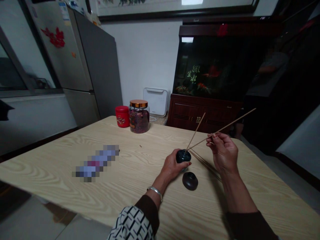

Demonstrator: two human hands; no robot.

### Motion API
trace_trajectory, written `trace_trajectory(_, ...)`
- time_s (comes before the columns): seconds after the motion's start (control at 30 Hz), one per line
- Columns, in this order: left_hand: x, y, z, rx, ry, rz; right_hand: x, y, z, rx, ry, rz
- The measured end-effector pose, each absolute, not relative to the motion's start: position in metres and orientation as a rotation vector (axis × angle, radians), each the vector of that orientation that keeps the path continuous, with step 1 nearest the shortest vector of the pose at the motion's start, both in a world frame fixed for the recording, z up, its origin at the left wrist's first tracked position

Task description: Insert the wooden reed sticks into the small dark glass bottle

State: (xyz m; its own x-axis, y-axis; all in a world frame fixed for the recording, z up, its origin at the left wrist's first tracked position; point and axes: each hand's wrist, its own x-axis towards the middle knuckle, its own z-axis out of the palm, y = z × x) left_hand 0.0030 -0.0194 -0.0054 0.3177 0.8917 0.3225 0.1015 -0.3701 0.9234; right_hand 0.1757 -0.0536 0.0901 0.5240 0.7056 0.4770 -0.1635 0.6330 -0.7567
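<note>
My left hand (172,166) is wrapped round a small dark round bottle (183,156) standing on the wooden table (125,186). One thin reed stick (196,131) stands tilted in the bottle's mouth. My right hand (223,150) pinches a second long thin stick (232,122), whose lower end reaches the bottle's opening. Several more sticks (206,165) lie flat on the table between my hands. A dark round cap (190,181) lies on the table just in front of the bottle.
A glass jar with a copper lid (139,116) and a red tin (122,116) stand at the table's far edge. A blurred flat object (96,162) lies at the left. Behind are a fridge (82,66), a white appliance (155,101) and a fish tank on a cabinet (210,73).
</note>
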Motion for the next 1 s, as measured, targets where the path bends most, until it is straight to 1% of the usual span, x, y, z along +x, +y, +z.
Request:
trace_trajectory(0.2,0.003,-0.02,-0.005,1.741,0.93,1.142,0.169,-0.046,0.078,-0.814,-0.969,0.553)
trace_trajectory(0.43,0.003,-0.019,-0.008,1.745,0.904,1.162,0.171,-0.038,0.058,-1.103,-1.167,0.672)
trace_trajectory(0.53,0.004,-0.019,-0.008,1.742,0.895,1.161,0.199,-0.039,0.049,-1.349,-1.245,0.481)
trace_trajectory(0.63,0.003,-0.019,-0.008,1.732,0.887,1.158,0.231,-0.044,0.034,-1.791,-1.402,0.153)
trace_trajectory(0.7,0.003,-0.019,-0.008,1.726,0.891,1.159,0.245,-0.048,0.025,-2.076,-1.527,0.032)
trace_trajectory(0.77,0.003,-0.02,-0.008,1.723,0.896,1.161,0.248,-0.051,0.019,-2.269,-1.629,0.022)
trace_trajectory(0.83,0.002,-0.02,-0.008,1.725,0.896,1.165,0.245,-0.053,0.016,-2.369,-1.679,0.037)
trace_trajectory(1.0,0.003,-0.021,-0.007,1.717,0.886,1.163,0.236,-0.051,0.017,-2.428,-1.646,0.059)
